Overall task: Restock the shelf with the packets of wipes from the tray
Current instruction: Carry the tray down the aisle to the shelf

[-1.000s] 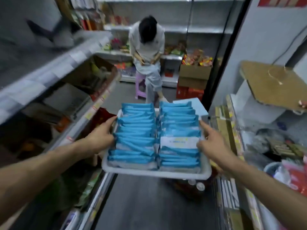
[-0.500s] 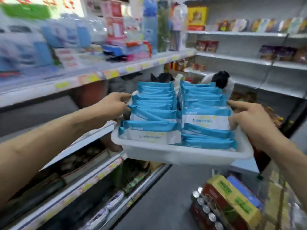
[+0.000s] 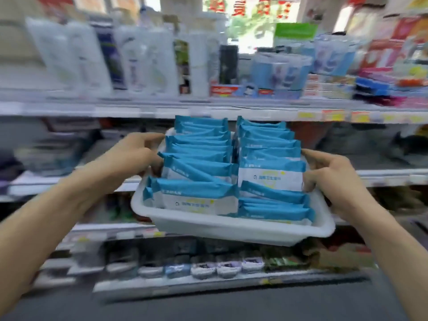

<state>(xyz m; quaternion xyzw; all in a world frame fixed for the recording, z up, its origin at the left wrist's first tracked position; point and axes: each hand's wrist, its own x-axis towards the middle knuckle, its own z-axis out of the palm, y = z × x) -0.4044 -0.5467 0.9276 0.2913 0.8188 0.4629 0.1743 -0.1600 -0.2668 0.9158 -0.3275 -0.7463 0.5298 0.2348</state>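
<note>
A white plastic tray (image 3: 222,230) is carried in the air in front of the shelves. It holds two rows of blue-and-white wipes packets (image 3: 269,179), several in each row. My left hand (image 3: 129,156) grips the tray's left rim, fingers curled over the edge. My right hand (image 3: 335,179) grips the right rim, thumb on top by the packets. The shelf (image 3: 231,111) faces me, blurred by motion.
Tall white bottles (image 3: 143,61) and pale blue packs (image 3: 280,70) stand on the upper shelf. Boxes (image 3: 328,86) lie to the right. Small packs (image 3: 227,267) line the lowest shelf. The grey floor (image 3: 208,306) runs below.
The view has swung left from the aisle to face the shelving. Both hands kept hold of the tray and carried it round, a little higher and closer to the shelves.
</note>
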